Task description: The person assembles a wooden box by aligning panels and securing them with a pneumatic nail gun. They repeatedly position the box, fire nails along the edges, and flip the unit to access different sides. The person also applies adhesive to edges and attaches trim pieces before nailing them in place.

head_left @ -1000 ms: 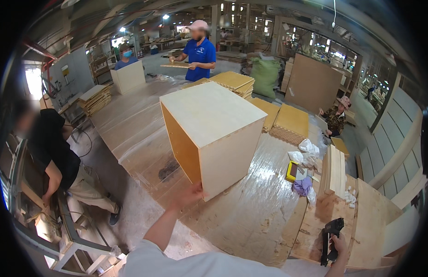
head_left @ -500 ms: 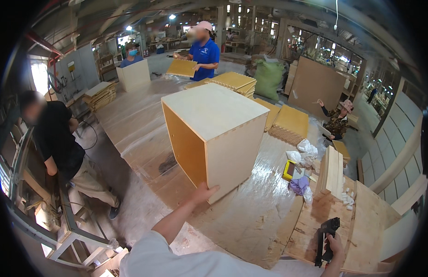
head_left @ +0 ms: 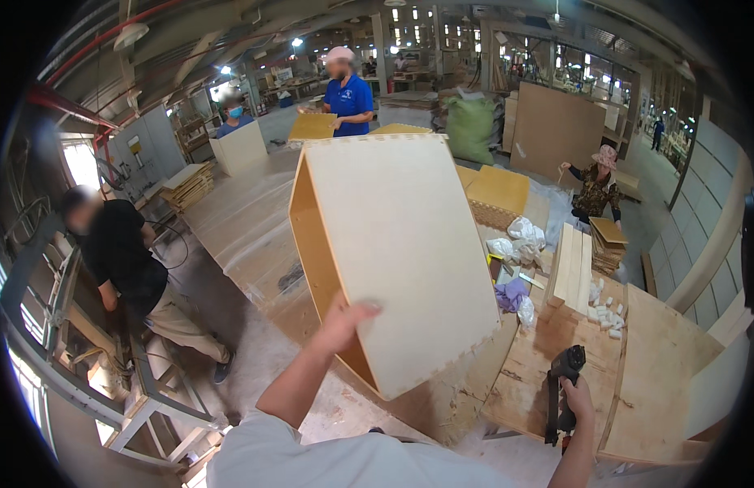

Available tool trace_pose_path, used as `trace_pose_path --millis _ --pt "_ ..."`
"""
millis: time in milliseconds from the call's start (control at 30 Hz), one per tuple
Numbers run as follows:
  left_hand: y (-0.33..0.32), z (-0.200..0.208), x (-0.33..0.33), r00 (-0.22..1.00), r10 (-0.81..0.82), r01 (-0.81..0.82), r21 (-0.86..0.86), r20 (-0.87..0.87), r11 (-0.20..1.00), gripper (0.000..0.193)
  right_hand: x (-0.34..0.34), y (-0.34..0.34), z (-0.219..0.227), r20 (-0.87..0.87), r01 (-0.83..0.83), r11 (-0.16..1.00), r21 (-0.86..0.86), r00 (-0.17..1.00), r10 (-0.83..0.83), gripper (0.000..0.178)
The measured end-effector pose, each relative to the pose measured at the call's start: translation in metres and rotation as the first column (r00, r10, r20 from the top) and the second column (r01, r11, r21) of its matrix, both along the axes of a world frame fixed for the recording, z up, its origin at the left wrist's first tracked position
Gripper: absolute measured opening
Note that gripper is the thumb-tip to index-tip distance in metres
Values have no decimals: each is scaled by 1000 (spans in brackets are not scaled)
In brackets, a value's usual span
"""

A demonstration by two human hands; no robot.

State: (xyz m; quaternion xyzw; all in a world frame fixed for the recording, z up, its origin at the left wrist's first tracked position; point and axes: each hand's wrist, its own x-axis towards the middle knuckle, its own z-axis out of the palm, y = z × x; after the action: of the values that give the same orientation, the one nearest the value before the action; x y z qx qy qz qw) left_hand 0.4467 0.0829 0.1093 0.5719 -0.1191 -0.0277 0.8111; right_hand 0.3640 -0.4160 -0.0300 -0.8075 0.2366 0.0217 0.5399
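In front of me a large pale wooden box (head_left: 401, 252) is tilted on the plastic-covered table (head_left: 230, 215), its open side facing left and showing a yellow-brown inside. My left hand (head_left: 344, 324) clasps the near left edge of the box, thumb on the outer face and fingers inside the opening, partly hidden. Finger-jointed corners run along the box's edges. Off to the right, my right hand (head_left: 578, 400) is wrapped around the grip of a black nail gun (head_left: 565, 364), over a plywood board (head_left: 519, 374).
Wooden strips (head_left: 568, 268), white plugs (head_left: 608, 315), a purple cloth (head_left: 511, 291) and plastic bags (head_left: 525, 234) lie at the right. Yellow panels (head_left: 499, 191) are stacked behind the box. Co-workers stand left (head_left: 117, 252), at the far side (head_left: 348, 102) and far right (head_left: 596, 191).
The box has tipped and turned toward me, so its broad face now fronts me. My left hand moved up with its edge. The nail gun shifted slightly left and up.
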Motion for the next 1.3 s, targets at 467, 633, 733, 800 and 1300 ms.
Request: trace_pose_path --millis 467,633,733,800,1300 --pt "15 -18 -12 927 39 -155 -288 -372 945 46 -6 -12 3 11 -121 991 50 993 121 31" --pt "37 -40 -31 937 71 -186 -318 -341 930 47 -8 5 17 -25 -163 981 -103 987 161 32" --pt "36 -40 -27 937 36 -149 -305 -346 941 48 -12 17 56 -71 -223 954 -202 975 212 30" --pt "42 -46 -20 932 -14 -123 -355 -361 927 50 -13 39 100 -82 -229 949 -219 973 216 29" --pt "56 -82 -8 966 -138 36 -419 -216 907 48 -70 215 349 -37 -261 953 -155 965 259 33"
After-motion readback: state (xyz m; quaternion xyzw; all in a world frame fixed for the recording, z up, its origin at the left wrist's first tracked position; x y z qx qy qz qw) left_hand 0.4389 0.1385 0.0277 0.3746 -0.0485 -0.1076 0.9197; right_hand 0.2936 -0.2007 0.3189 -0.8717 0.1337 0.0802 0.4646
